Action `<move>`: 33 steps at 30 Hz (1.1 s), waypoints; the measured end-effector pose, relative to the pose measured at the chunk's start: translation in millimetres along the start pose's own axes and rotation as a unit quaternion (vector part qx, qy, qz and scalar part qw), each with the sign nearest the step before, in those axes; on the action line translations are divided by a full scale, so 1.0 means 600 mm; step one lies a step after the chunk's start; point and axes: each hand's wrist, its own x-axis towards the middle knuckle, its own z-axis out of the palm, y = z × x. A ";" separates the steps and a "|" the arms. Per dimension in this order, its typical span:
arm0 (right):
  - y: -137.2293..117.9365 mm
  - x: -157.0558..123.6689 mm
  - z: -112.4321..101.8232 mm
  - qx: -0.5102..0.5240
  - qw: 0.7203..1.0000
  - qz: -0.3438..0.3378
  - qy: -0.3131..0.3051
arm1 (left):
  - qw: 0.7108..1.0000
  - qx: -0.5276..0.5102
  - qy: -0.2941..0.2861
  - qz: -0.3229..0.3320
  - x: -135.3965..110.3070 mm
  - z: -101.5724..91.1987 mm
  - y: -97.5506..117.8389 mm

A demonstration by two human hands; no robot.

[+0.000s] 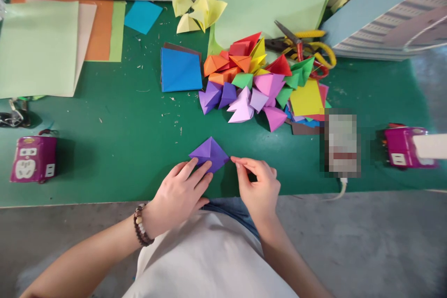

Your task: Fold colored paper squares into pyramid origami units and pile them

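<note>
A folded purple paper piece [210, 151] lies on the green table [115, 139] near its front edge. My left hand [179, 193] rests on the piece's near left part, fingers stretched flat and pressing it down. My right hand [258, 186] pinches the piece's right corner between thumb and forefinger. A bead bracelet [141, 226] is on my left wrist.
Behind the piece is a pile of folded paper shapes [254, 81] in many colours, a blue paper square [180, 70], yellow folded shapes [197, 9] and scissors [300, 44]. Paper sheets [38, 46] lie at far left. Purple socket boxes [33, 158] [407, 146] stand on both sides.
</note>
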 end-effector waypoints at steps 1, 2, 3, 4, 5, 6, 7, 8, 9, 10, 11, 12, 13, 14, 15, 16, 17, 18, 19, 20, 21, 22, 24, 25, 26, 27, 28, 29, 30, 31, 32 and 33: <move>0.001 0.000 -0.002 0.001 1.000 -0.003 0.003 | 1.000 -0.001 -0.001 0.000 0.000 0.000 0.000; 0.000 0.000 -0.003 0.005 1.000 -0.008 0.006 | 1.000 -0.001 -0.001 0.001 0.000 0.000 0.000; -0.001 -0.001 -0.004 0.014 1.000 -0.015 0.009 | 1.000 -0.002 -0.001 0.002 0.001 0.000 0.000; -0.004 -0.002 -0.005 0.024 0.999 -0.022 0.010 | 1.000 -0.002 -0.001 0.002 0.001 0.000 -0.001; -0.007 -0.003 -0.004 0.033 0.999 -0.028 0.006 | 1.000 -0.002 -0.001 0.003 0.001 0.000 -0.001; -0.009 -0.004 -0.003 0.040 0.999 -0.034 -0.003 | 1.000 -0.003 -0.002 0.003 0.001 0.000 -0.001; -0.011 -0.004 -0.002 0.043 0.998 -0.037 -0.015 | 1.000 -0.004 -0.003 0.003 0.001 0.000 -0.001; -0.012 -0.004 -0.001 0.041 0.998 -0.037 -0.027 | 1.000 -0.005 -0.004 0.002 0.001 0.001 -0.001; -0.012 -0.003 0.000 0.036 0.998 -0.035 -0.036 | 1.000 -0.007 -0.005 0.001 0.001 0.001 -0.002; -0.010 -0.002 0.001 0.029 0.998 -0.030 -0.038 | 1.000 -0.008 -0.005 0.000 0.000 0.001 -0.002; -0.006 0.000 0.000 0.022 0.999 -0.024 -0.035 | 1.000 -0.010 -0.003 0.000 0.000 0.001 -0.002; -0.002 0.002 0.000 0.013 0.999 -0.020 -0.028 | 1.000 -0.011 -0.002 0.000 0.000 0.002 -0.002; 0.002 0.005 -0.002 0.006 1.000 -0.019 -0.019 | 1.000 -0.012 0.000 0.001 0.000 0.002 -0.003; 0.007 0.008 -0.003 0.004 1.000 -0.022 -0.012 | 1.000 -0.013 0.000 0.001 0.000 0.002 -0.003; 0.010 0.011 -0.004 0.007 1.000 -0.030 -0.007 | 1.000 -0.014 0.001 0.002 -0.001 0.003 -0.003; 0.014 0.014 -0.005 0.012 0.999 -0.042 -0.005 | 1.000 -0.014 0.001 0.002 -0.001 0.003 -0.003; 0.016 0.017 -0.004 0.016 0.998 -0.058 -0.006 | 1.000 -0.015 0.001 0.002 -0.001 0.003 -0.003; 0.017 0.021 -0.003 0.015 0.997 -0.074 -0.010 | 1.000 -0.015 0.002 0.002 -0.002 0.003 -0.003; 0.018 0.023 -0.001 0.007 0.996 -0.089 -0.016 | 1.000 -0.016 0.003 0.001 -0.002 0.003 -0.003; 0.018 0.026 0.002 -0.006 0.994 -0.103 -0.022 | 1.000 -0.017 0.005 -0.001 -0.003 0.003 -0.003; 0.018 0.028 0.004 -0.023 0.993 -0.114 -0.027 | 1.000 -0.018 0.007 -0.002 -0.003 0.003 -0.003; 0.018 0.030 0.007 -0.039 0.991 -0.122 -0.030 | 1.000 -0.020 0.008 -0.003 -0.004 0.003 -0.003; 0.017 0.031 0.009 -0.061 0.988 -0.137 -0.035 | 1.000 -0.025 0.009 -0.003 -0.005 0.003 -0.003; 0.016 0.031 0.010 -0.067 0.987 -0.144 -0.036 | 1.000 -0.027 0.009 -0.004 -0.005 0.003 -0.003; 0.014 0.030 0.010 -0.071 0.985 -0.151 -0.038 | 0.999 -0.031 0.009 -0.005 -0.005 0.004 -0.003; 0.012 0.028 0.010 -0.070 0.984 -0.159 -0.043 | 0.999 -0.035 0.010 -0.008 -0.006 0.004 -0.003; 0.008 0.026 0.010 -0.065 0.983 -0.166 -0.050 | 0.999 -0.039 0.011 -0.013 -0.006 0.005 -0.003; 0.004 0.023 0.010 -0.059 0.982 -0.171 -0.060 | 0.999 -0.043 0.012 -0.018 -0.006 0.006 -0.003; -0.002 0.019 0.011 -0.052 0.981 -0.174 -0.069 | 0.998 -0.048 0.014 -0.022 -0.007 0.007 -0.002; -0.008 0.014 0.013 -0.045 0.980 -0.176 -0.078 | 0.998 -0.053 0.017 -0.026 -0.007 0.008 -0.002; -0.014 0.008 0.014 -0.038 0.979 -0.178 -0.089 | 0.998 -0.057 0.020 -0.028 -0.007 0.008 -0.001; -0.021 0.003 0.016 -0.031 0.978 -0.181 -0.100 | 0.997 -0.061 0.024 -0.030 -0.007 0.009 -0.001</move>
